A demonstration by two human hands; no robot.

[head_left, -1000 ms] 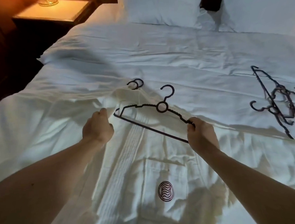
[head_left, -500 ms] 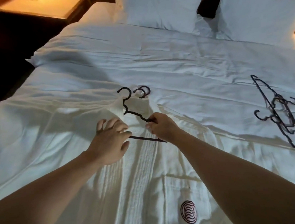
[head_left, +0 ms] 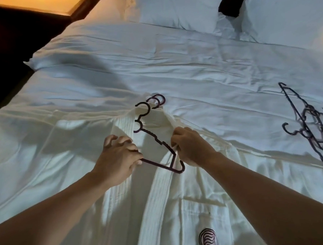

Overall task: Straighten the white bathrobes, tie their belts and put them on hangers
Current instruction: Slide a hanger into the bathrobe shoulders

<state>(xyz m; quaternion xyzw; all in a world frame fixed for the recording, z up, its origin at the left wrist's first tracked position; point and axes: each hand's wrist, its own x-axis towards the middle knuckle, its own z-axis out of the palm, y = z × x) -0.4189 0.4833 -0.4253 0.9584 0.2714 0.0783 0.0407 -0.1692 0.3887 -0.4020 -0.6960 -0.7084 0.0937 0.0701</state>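
Both hands have drawn apart since half a second ago, when they sat nearly touching at the collar, and more of the dark hanger now shows between them.

Head view: the white bathrobe lies spread on the bed, collar away from the person, its pocket with a round dark logo at the lower edge. The hanger lies tilted over the open collar, hook pointing up the bed, one shoulder end bare on the lapel. The left hand has its grip curled round the hanger's lower bar, fingers bent over it. The right hand pinches the robe's collar fabric just beside the hanger's notched arm (whether it also touches the hanger I cannot tell). Two more hooks poke out from under the collar's far edge, touching the fabric. Well apart to the right, a loose heap of spare hangers rests on the sheet. Two pillows lie at the head of the bed, and a lit nightstand stands at the upper left.
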